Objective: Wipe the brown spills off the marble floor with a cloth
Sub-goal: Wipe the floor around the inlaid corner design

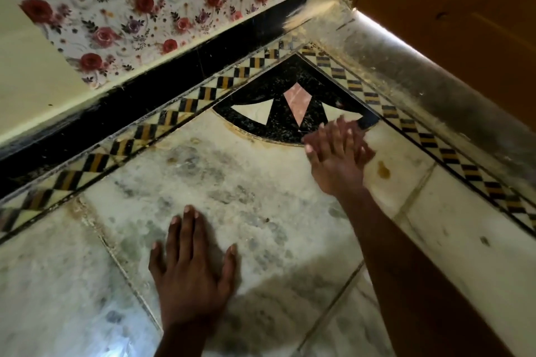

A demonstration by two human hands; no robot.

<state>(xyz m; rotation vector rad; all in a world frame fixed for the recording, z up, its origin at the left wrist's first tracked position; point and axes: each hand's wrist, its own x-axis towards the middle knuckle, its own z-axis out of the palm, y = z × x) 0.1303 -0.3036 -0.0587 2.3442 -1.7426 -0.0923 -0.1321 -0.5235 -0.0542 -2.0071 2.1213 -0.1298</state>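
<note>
head view: a corner of a marble floor is seen from above, with both hands reaching into it. the left hand is laid flat on the pale, grey-mottled marble at the lower centre of the frame, fingers straight and slightly spread, nothing held in it. the right hand is stretched out at centre right, blurred, its fingers extended toward the edge of a black inlay panel set into the corner; whether it touches the floor cannot be told, and nothing is seen gripped in it. a brown spill is seen on the marble just right of the right hand, as a small amber patch. fainter brownish staining is traced along the curved lower edge of the black inlay, left of the right hand's fingertips. no cloth can be made out in either hand. a checkered border of black, yellow and white pieces is run along both sides of the corner. a black skirting is set behind it at upper left, below a wall covered with rose-patterned paper. a brown wooden door is seen at upper right, with a dusty threshold below it.
</note>
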